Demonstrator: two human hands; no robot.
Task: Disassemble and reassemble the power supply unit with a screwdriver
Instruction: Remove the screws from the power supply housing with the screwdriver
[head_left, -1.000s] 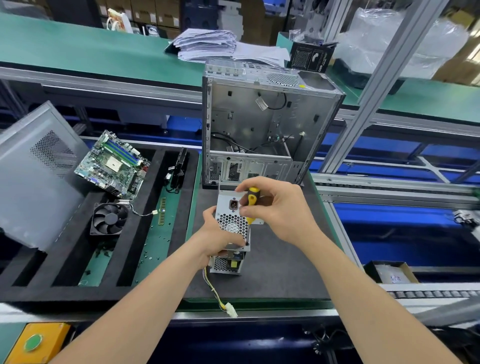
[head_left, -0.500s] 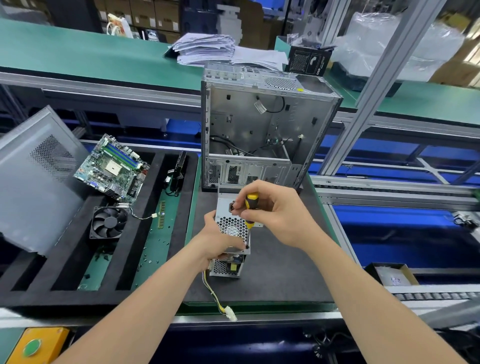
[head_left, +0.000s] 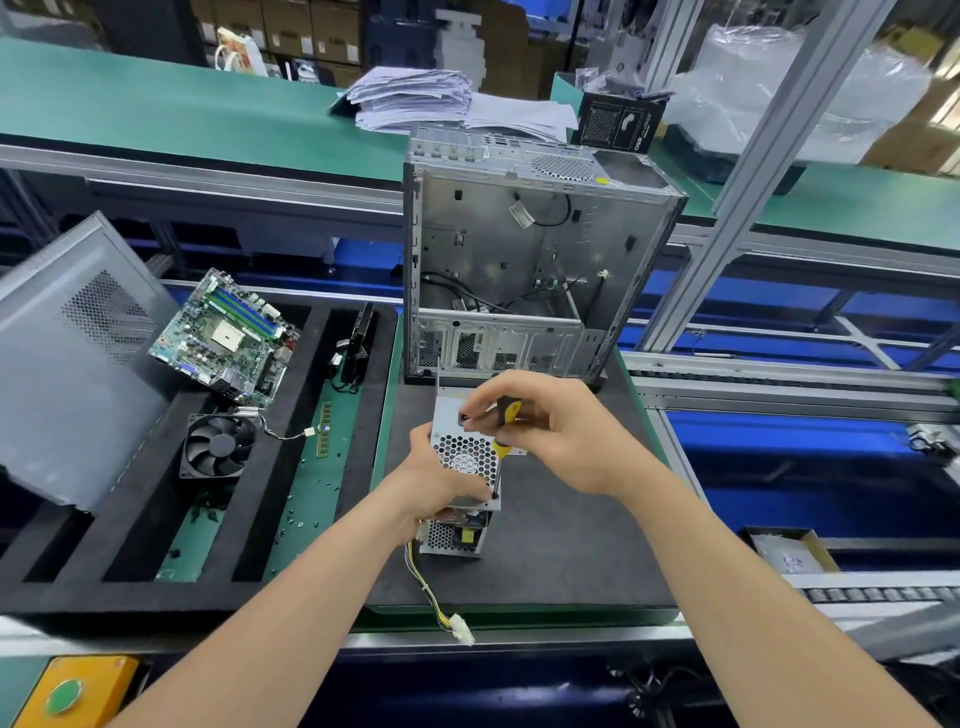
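Power supply unit: I see it standing on end on the dark mat, just in front of the open computer case, its perforated face turned up towards me.
Cable: a yellow and black lead trails from its base towards me and ends in a white connector at the mat's near edge.
Left hand: wrapped round the unit's left side, fingers curled on the housing to steady it.
Right hand: closed round the yellow and black screwdriver, fingertips pinching the handle from above.
Key relation: the screwdriver's shaft runs down from the right hand, close along the face, and its tip sits at the near right corner. So the work point lies below and slightly left of my right hand, which is the nearer one to it.
Step, as I judge it: working a corner screw; I cannot tell whether loosening or tightening.
Risk: the tall unit could tip if the left grip slackens.
Further out: a motherboard, a cooling fan and a grey side panel lie to the left, well apart.
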